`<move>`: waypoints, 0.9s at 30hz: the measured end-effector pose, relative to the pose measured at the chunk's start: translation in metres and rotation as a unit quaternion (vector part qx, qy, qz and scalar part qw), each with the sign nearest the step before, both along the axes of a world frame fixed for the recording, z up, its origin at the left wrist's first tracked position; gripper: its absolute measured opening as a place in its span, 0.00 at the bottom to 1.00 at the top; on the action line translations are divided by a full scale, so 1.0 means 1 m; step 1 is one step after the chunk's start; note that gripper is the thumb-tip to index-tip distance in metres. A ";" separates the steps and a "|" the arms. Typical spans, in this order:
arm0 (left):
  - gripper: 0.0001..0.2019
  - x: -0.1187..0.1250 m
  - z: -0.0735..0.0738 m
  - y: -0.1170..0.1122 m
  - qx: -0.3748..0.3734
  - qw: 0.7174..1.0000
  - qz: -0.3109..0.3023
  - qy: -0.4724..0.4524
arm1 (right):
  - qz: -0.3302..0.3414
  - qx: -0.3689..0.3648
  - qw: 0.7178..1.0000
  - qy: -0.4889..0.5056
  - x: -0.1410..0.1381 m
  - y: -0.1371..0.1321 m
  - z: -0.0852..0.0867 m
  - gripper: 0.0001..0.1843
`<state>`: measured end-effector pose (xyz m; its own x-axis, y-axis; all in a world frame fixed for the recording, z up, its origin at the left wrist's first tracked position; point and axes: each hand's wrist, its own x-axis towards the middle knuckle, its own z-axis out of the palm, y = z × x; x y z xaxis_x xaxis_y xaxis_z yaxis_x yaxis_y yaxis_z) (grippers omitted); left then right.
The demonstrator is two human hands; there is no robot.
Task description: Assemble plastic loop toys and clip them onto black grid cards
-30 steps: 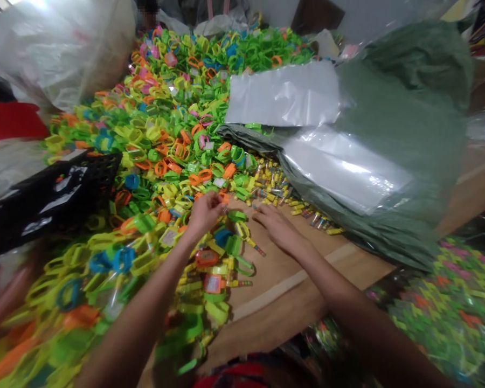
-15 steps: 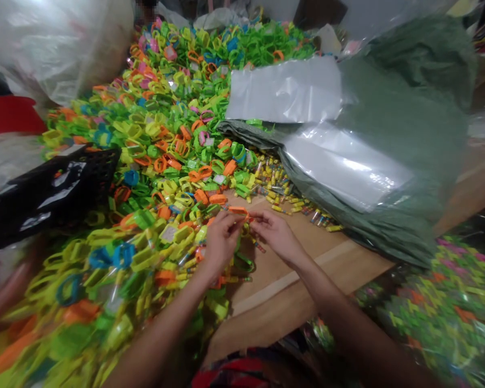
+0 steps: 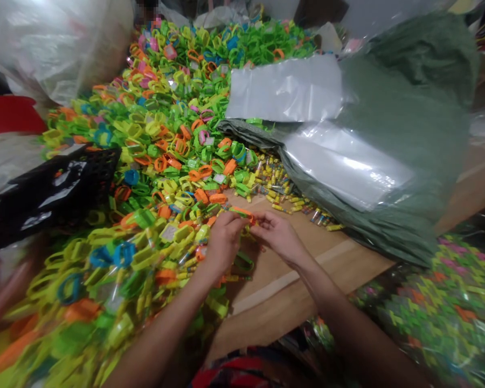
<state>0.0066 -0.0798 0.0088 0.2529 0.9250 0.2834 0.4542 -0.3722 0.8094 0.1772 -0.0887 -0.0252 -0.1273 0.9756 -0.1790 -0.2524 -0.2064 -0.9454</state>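
Both my hands are together over the wooden table, at the near edge of a large heap of plastic toy watch bracelets (image 3: 165,129) in green, yellow, orange and blue. My left hand (image 3: 225,242) and my right hand (image 3: 278,235) pinch opposite ends of an orange plastic bracelet strap (image 3: 240,212). Its middle crosses the gap between my fingertips. Several small yellow tubes (image 3: 278,193) lie just beyond my right hand, and loose bracelets sit under my left wrist.
A green woven sack (image 3: 404,108) with clear plastic bags (image 3: 285,89) on it lies to the right. A black plastic crate (image 3: 52,191) sits left. A white sack (image 3: 52,43) is at top left, and a person (image 3: 147,8) stands at the far side.
My hands have come together from the heap and table, and the orange strap has been lifted between them. Over the last half second, the strap has tilted slightly.
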 end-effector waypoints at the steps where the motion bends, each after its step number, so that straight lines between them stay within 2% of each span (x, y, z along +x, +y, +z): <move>1: 0.12 0.001 -0.001 0.000 -0.002 1.000 -0.002 0.009 | 0.004 0.000 1.000 -0.013 0.000 0.000 -0.001 0.21; 7: 0.13 0.003 -0.005 -0.006 0.015 0.999 -0.023 0.040 | 0.004 0.054 0.998 -0.038 -0.006 -0.001 -0.013 0.14; 9: 0.13 -0.005 0.000 -0.006 0.016 0.997 -0.047 0.064 | 0.037 0.049 0.997 -0.056 -0.004 -0.003 -0.015 0.16; 12: 0.12 -0.026 0.018 0.002 -0.012 0.984 -0.106 0.142 | 0.063 0.069 0.987 -0.131 0.013 0.000 -0.016 0.21; 14: 0.12 -0.041 0.032 0.016 -0.027 0.973 -0.098 0.207 | 0.013 0.137 0.957 -0.256 0.032 0.008 -0.018 0.18; 16: 0.13 -0.049 0.041 0.035 -0.029 0.960 -0.046 0.275 | -0.044 0.213 0.887 -0.407 0.050 0.020 -0.022 0.12; 18: 0.13 -0.049 0.043 0.059 -0.037 0.944 0.005 0.327 | -0.062 0.248 0.812 -0.525 0.063 0.032 -0.029 0.10; 20: 0.12 -0.043 0.036 0.084 -0.054 0.936 0.034 0.346 | -0.059 0.248 0.764 -0.592 0.068 0.040 -0.038 0.11; 22: 0.10 -0.036 0.025 0.105 -0.070 0.936 0.054 0.341 | -0.059 0.244 0.742 -0.621 0.066 0.043 -0.045 0.12; 24: 0.08 -0.030 0.014 0.118 -0.083 0.940 0.070 0.324 | -0.057 0.245 0.739 -0.625 0.062 0.041 -0.047 0.16; 26: 0.06 -0.028 0.009 0.123 -0.093 0.949 0.075 0.292 | -0.060 0.245 0.758 -0.602 0.056 0.037 -0.045 0.20; 27: 0.05 -0.028 0.008 0.122 -0.096 0.955 0.072 0.270 | -0.064 0.245 0.776 -0.577 0.053 0.034 -0.042 0.21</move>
<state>-0.0215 0.0424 0.0165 0.1802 0.9832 -0.0297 0.8600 -0.1428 0.4899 0.2307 -0.0549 -0.0674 -0.0545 0.9544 0.2936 0.8326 0.2057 -0.5142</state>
